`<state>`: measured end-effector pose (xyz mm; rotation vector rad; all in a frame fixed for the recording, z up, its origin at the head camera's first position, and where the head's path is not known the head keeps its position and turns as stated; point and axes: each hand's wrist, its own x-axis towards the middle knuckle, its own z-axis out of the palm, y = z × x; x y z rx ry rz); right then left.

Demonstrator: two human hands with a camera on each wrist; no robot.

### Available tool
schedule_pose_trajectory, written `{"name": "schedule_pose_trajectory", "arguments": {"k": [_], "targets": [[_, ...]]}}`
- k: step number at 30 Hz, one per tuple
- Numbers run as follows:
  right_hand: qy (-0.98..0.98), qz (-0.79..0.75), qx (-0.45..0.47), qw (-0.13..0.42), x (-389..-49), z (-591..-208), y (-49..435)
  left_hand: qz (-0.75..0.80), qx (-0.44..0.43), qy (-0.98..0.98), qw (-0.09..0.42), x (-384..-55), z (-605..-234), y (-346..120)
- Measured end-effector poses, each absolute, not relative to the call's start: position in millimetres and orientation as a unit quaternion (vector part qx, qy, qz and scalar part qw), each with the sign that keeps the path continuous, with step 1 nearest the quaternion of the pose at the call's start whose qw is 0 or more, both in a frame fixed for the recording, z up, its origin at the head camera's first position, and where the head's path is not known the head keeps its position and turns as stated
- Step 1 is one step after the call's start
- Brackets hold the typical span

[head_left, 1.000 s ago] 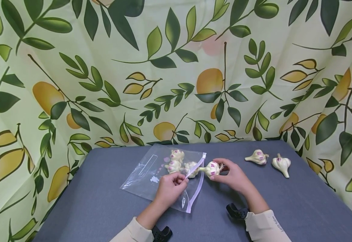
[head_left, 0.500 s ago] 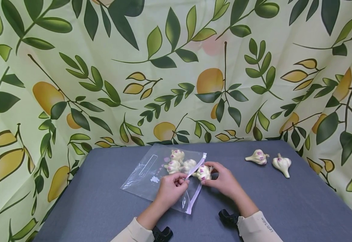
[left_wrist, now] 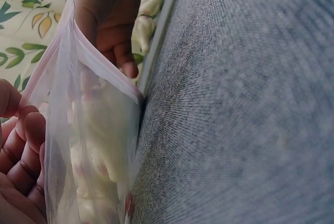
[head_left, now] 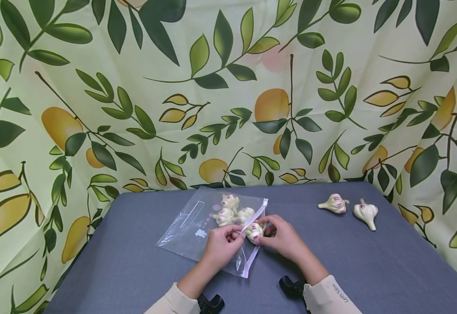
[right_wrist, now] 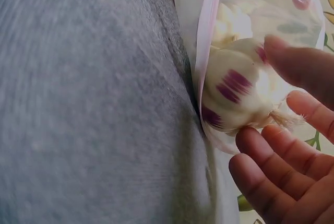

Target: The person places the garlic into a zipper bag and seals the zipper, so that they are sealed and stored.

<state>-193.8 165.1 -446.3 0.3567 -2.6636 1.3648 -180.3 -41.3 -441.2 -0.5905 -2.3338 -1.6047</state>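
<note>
A clear zip bag [head_left: 193, 216] with a pale purple zip edge lies on the table. My left hand [head_left: 221, 246] pinches the upper lip of its mouth between thumb and fingers, lifting it, as the left wrist view also shows at the zip strip [left_wrist: 39, 72]. With thumb and fingertips my right hand [head_left: 285, 240] holds a garlic bulb [right_wrist: 237, 85], white with purple streaks, inside the bag's mouth, its roots toward the palm. Deeper in the bag sit three more garlic bulbs [head_left: 230, 202], seen through the plastic.
Two loose garlic bulbs, one on its side [head_left: 334, 203] and another beside it [head_left: 366, 213], lie at the table's back right. A blue-grey cloth covers the table [head_left: 134, 261]. Behind it hangs a leaf-and-fruit patterned curtain [head_left: 228, 100].
My right hand has moved left with the garlic bulb, from outside the bag's mouth to inside it. The left hand keeps its pinch on the bag in the same place.
</note>
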Motion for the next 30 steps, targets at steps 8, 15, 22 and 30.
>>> {"name": "schedule_pose_trajectory", "arguments": {"k": [8, 15, 22, 30], "targets": [[-0.871, 0.462, 0.147, 0.076, -193.1, -450.1, 159.0, -0.554, -0.206, -0.797, 0.127, -181.1, -443.1, -41.5], [-0.862, 0.475, 0.164, 0.062, -189.9, -449.7, 153.6, -0.548, -0.208, -0.800, 0.126, -181.1, -443.2, -41.4], [-0.838, 0.521, 0.160, 0.026, -188.6, -449.4, 151.0, -0.543, -0.214, -0.800, 0.140, -180.5, -442.1, -41.0], [-0.804, 0.561, 0.197, 0.005, -190.2, -452.5, 151.5, -0.547, -0.215, -0.797, 0.139, -180.4, -442.1, -41.0]]}}
